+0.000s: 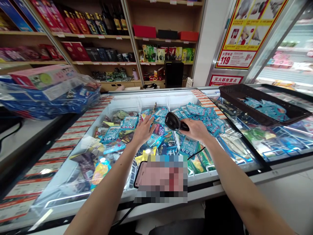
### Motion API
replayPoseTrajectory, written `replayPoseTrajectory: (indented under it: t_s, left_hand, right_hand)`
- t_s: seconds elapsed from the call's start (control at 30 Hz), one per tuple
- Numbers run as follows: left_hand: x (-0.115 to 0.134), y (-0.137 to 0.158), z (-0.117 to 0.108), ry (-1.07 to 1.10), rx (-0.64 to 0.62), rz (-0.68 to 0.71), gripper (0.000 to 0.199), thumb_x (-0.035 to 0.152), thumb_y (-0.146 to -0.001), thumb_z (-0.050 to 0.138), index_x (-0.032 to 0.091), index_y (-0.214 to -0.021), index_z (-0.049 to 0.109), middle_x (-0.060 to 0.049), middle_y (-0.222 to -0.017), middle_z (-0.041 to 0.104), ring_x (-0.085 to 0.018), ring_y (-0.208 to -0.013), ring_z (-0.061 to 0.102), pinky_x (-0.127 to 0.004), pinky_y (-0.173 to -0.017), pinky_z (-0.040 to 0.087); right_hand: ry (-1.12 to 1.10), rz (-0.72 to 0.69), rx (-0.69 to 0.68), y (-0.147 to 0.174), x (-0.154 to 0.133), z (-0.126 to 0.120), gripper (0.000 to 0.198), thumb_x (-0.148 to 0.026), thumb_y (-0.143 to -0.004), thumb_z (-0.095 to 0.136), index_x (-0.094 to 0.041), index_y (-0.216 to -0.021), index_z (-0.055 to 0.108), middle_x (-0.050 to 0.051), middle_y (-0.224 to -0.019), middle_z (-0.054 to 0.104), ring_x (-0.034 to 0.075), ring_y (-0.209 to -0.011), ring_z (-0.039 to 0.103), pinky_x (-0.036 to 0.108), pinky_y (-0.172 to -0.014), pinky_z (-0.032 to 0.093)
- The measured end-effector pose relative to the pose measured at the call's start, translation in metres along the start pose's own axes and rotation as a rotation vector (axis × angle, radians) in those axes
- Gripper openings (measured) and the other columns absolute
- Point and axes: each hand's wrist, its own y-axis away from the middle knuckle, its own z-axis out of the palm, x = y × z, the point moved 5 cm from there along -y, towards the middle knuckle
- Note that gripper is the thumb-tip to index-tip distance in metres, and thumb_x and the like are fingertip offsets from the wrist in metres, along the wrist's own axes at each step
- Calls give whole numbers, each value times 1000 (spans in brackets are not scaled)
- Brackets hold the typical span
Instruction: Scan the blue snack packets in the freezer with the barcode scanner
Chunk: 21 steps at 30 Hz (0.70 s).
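My right hand (195, 130) is wrapped round the handle of a black handheld barcode scanner (173, 121), whose head points left over the freezer. A dark cable shows below that hand. To the left, my left hand (144, 129) stretches out with its fingers apart and nothing in it. It hovers over or rests on the frozen packets; which one I cannot tell. Light-blue packets (189, 146) lie heaped around both hands inside the chest freezer (122, 101). A phone (140, 175) lies on the near side between my forearms, partly hidden by a blurred patch.
A dark brown basket (244, 109) with blue packets stands on the freezer at right. Plastic-wrapped boxes (46, 89) sit at left, beside a strip of price labels (70, 140). Behind are shelves of bottles and boxes (166, 39) and a black box-shaped object (174, 74).
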Motion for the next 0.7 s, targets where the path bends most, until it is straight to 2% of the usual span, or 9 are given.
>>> replayPoseTrajectory:
  t_s: [0.17,0.27,0.37,0.43,0.5,0.57,0.7]
  left_hand:
    - [1,-24,10,60,-24,66,58,52,-92,22,24,-142,27,-4,-151,25,-20,-139,21,-41,-111,25]
    - [3,-35,16,84,-61,86,59,53,-91,23,25,-144,23,-3,-152,22,-21,-140,17,-44,-112,23]
    - [4,-39,21,66,-111,104,55,51,-91,25,27,-141,27,-1,-148,31,-23,-138,24,-50,-112,19]
    - [4,-37,21,58,-102,129,50,47,-92,27,28,-137,35,-2,-144,39,-23,-133,33,-51,-111,20]
    - [4,-31,17,71,-73,168,46,44,-92,30,26,-133,41,-4,-139,45,-22,-127,41,-48,-108,27]
    - [3,-23,11,95,-50,211,44,41,-91,34,24,-129,45,-6,-135,48,-22,-123,44,-44,-105,33]
    - [3,-1,-3,142,-26,235,39,37,-91,34,22,-124,48,-7,-130,51,-21,-120,46,-40,-102,36]
  right_hand:
    - [3,-23,-11,0,-3,2,39,-47,-84,52,-24,-116,54,3,-98,68,20,-86,64,27,-68,44]
    - [3,-24,-19,-1,-3,3,40,-48,-84,51,-24,-116,54,3,-97,68,19,-84,64,26,-68,44]
    - [-2,-25,-22,-1,-2,2,41,-48,-84,51,-23,-117,53,4,-99,68,19,-85,64,26,-69,44]
    - [-2,-25,-25,-1,-2,2,41,-48,-84,52,-23,-117,53,4,-99,68,19,-86,64,26,-69,44]
    - [-3,-27,-25,-1,-2,1,41,-47,-84,53,-23,-117,53,4,-99,68,19,-86,64,26,-70,44]
    - [-9,-34,-20,-1,-3,1,41,-47,-84,53,-23,-117,54,4,-99,68,19,-86,64,26,-69,44]
    - [-25,-48,-4,1,-5,-1,41,-47,-84,53,-23,-117,54,4,-97,68,19,-83,64,26,-66,43]
